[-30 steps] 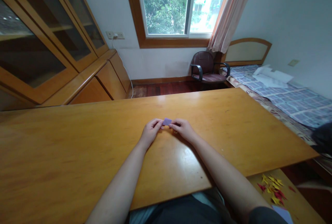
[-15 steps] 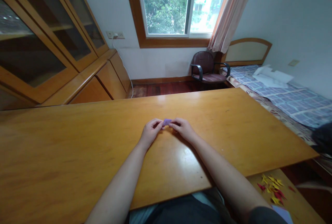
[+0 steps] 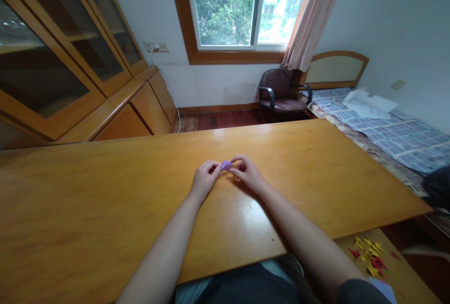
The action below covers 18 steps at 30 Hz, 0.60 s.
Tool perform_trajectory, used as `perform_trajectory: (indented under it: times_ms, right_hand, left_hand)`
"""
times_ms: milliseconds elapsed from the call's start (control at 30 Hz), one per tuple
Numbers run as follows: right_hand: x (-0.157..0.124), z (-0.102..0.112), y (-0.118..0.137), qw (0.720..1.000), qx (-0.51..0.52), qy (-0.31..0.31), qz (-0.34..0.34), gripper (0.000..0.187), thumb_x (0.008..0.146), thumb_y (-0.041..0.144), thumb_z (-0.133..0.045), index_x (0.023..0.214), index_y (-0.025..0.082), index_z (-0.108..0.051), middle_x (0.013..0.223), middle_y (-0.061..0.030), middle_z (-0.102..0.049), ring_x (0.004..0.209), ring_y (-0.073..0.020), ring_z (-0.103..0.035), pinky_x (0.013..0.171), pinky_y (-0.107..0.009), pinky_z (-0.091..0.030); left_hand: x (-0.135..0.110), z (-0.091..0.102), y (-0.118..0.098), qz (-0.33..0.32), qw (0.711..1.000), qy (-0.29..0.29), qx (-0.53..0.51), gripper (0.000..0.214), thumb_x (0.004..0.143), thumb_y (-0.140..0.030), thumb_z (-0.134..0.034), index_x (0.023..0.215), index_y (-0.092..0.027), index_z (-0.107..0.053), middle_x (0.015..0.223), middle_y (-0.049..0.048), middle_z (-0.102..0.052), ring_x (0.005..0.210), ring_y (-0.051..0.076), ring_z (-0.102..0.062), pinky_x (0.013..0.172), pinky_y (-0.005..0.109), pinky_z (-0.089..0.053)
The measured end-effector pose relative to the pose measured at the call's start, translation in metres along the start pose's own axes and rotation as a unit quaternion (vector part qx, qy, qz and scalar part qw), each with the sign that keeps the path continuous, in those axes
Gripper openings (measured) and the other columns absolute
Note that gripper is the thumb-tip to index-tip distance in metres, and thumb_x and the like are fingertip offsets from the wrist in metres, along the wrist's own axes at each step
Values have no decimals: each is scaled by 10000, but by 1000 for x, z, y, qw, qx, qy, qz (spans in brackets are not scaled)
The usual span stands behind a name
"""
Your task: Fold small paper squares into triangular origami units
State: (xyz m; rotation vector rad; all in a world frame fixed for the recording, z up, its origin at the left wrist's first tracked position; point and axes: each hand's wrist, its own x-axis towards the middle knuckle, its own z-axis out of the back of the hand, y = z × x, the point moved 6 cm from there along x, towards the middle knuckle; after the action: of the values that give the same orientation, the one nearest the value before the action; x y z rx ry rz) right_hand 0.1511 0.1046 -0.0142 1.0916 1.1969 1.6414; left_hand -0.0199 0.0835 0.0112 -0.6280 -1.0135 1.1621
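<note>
A small purple piece of paper (image 3: pixel 225 165) is held between my two hands just above the wooden table (image 3: pixel 105 191). My left hand (image 3: pixel 204 178) pinches its left side with curled fingers. My right hand (image 3: pixel 247 172) pinches the right side, its index finger arched over the paper. The paper looks partly folded and much of it is hidden by my fingertips.
Several small red and yellow folded paper pieces (image 3: pixel 369 250) lie on a lower surface at the bottom right, next to a purple sheet (image 3: pixel 385 290). A wooden cabinet (image 3: pixel 70 74) stands left, a chair (image 3: pixel 279 90) under the window, a bed (image 3: pixel 386 130) right.
The purple paper has gone from a flat small rectangle to a narrower folded shape. My right fingers have risen and arched over it. Both hands stay in the same place.
</note>
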Motion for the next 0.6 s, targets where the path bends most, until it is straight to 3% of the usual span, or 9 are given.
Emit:
perform_trajectory:
  times_ms: [600]
  right_hand:
    - [2,-1,2,998,-14,10,60,55,820,219,-640,871,200,-639,898,-12,-583,691,-128,-553,614,-240,-454]
  left_hand:
    - [0,2,1,-12,1000,-7,-1,241,917,-365,-568,806,-188,-689,745,9,-651,727,162,-610,712,262,-451]
